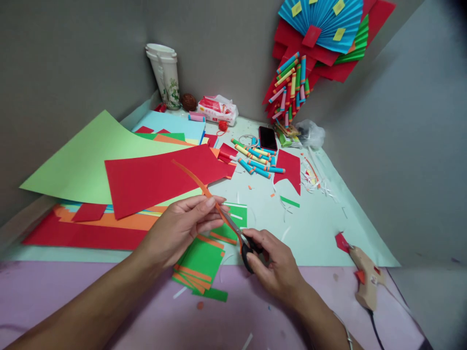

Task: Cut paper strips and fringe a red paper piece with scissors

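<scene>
Between the thumb and fingers of my left hand (193, 221) is a narrow orange paper strip (193, 177), its far end curving up over a red sheet (164, 180). My right hand (275, 262) grips black-handled scissors (248, 255), whose blades point up and left along the strip's lower part. Whether the blades are closed on the paper I cannot tell. Below my hands lie green paper pieces (206, 255) with several cut orange strips (193, 277) on top.
Left lie a light green sheet (80, 160) and stacked coloured papers. Rolled paper tubes (259, 160), a phone (267, 138) and a tissue pack (218, 110) sit further back. A glue gun (365, 277) rests at right. A paper-fan decoration (324, 29) stands against the wall.
</scene>
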Tool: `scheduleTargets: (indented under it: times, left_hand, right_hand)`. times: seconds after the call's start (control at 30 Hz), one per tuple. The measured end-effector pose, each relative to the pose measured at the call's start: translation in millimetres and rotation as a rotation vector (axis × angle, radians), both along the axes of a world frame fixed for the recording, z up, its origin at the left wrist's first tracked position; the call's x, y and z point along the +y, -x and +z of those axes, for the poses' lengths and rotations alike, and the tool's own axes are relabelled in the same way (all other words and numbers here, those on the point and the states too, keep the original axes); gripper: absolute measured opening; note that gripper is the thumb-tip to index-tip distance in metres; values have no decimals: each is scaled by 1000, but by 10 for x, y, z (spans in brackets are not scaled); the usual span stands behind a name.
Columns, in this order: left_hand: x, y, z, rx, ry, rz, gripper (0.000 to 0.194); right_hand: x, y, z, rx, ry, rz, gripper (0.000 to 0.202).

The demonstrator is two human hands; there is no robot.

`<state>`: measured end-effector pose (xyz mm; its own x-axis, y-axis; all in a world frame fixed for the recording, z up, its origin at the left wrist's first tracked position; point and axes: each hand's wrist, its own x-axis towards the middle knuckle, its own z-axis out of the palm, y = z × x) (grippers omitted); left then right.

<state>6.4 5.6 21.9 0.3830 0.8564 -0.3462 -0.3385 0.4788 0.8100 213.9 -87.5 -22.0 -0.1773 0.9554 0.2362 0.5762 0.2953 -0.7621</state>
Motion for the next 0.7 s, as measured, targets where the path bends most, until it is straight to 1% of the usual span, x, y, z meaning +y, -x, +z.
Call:
scheduleTargets:
  times: [0.4,0.7]
  left_hand:
    - [-2,5,-26,-13,-4,-1,17]
    - [-9,-32,-52,-20,2,-14,18]
  right_hand:
    - [4,-2,0,5,27,6,44]
    - [12,6,-3,16,11,8,44]
